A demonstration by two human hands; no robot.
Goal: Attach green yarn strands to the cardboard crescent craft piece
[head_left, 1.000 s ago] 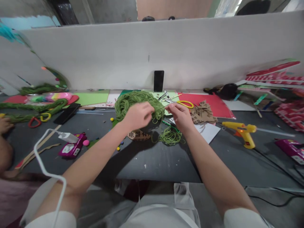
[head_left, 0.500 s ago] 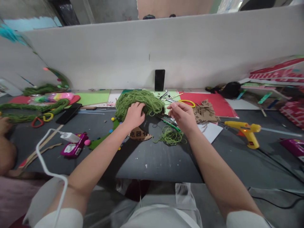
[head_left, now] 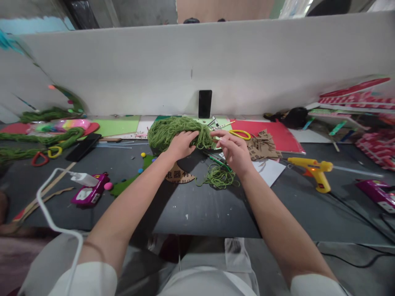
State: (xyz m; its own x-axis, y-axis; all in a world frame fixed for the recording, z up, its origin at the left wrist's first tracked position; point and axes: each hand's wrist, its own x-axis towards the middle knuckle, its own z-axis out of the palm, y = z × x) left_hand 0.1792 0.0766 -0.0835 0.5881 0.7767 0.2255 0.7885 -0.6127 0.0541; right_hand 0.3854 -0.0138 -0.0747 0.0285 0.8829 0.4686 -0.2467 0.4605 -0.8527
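A thick bundle of green yarn [head_left: 166, 132] lies in front of me, its looped right end hanging over the table. My left hand [head_left: 182, 145] is closed over the front of the bundle, fingers pressed into the strands. Just right of the bundle's end, my right hand [head_left: 235, 151] holds thumb and fingers close together; whatever lies between them is too small to make out. Below my right hand sit a loose tangle of green yarn [head_left: 219, 176] and green-handled scissors [head_left: 219, 159], partly covered. A round cardboard piece [head_left: 180, 174] with printed characters is near my left wrist.
A phone [head_left: 205, 104] leans on the white partition [head_left: 123, 74]. To the right are torn cardboard [head_left: 262, 146], yellow-handled scissors [head_left: 240, 134] and a yellow glue gun [head_left: 317, 168] with a cord. On the left are a purple device [head_left: 90, 192], a white cable [head_left: 46, 213] and another phone [head_left: 83, 147].
My left hand has slid right along the yarn bundle. My right hand's fingertips have shifted slightly left, up to the bundle's looped end. The neighbour's arm at far left has mostly left view.
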